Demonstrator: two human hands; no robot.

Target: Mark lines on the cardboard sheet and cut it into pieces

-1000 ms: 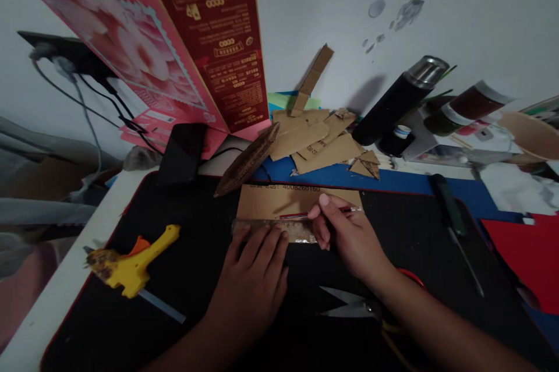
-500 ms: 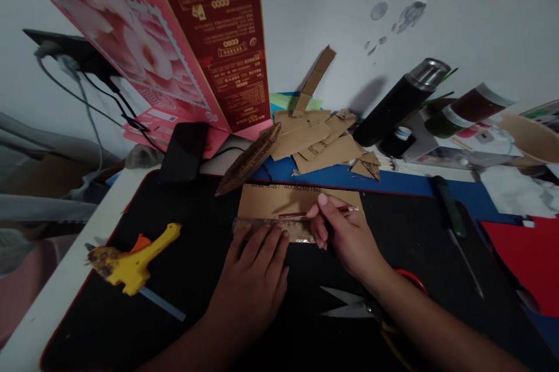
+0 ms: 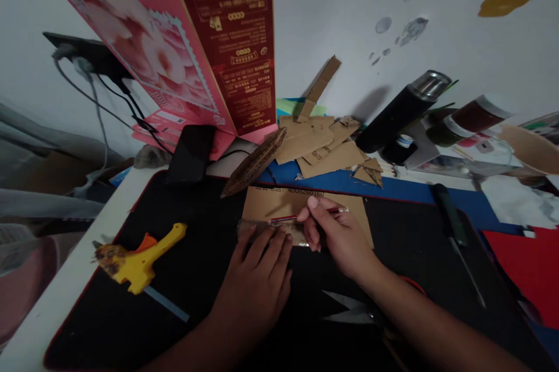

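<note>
A flat brown cardboard piece (image 3: 279, 204) lies on the black mat (image 3: 183, 296). A clear ruler (image 3: 266, 229) rests along its near edge. My left hand (image 3: 257, 284) presses flat on the ruler, fingers spread. My right hand (image 3: 338, 238) pinches a red pencil (image 3: 301, 216), its tip against the ruler's far edge on the cardboard.
A yellow glue gun (image 3: 137, 264) lies at the left of the mat. Scissors (image 3: 349, 308) sit under my right forearm. Cardboard scraps (image 3: 325, 148), a black flask (image 3: 399, 113), a screwdriver (image 3: 454, 232), a phone (image 3: 192, 153) and a tall pink box (image 3: 183, 40) stand behind.
My right hand and the pencil have slid a little to the left along the ruler. The left hand stays pressed on the ruler. The camera has shifted slightly.
</note>
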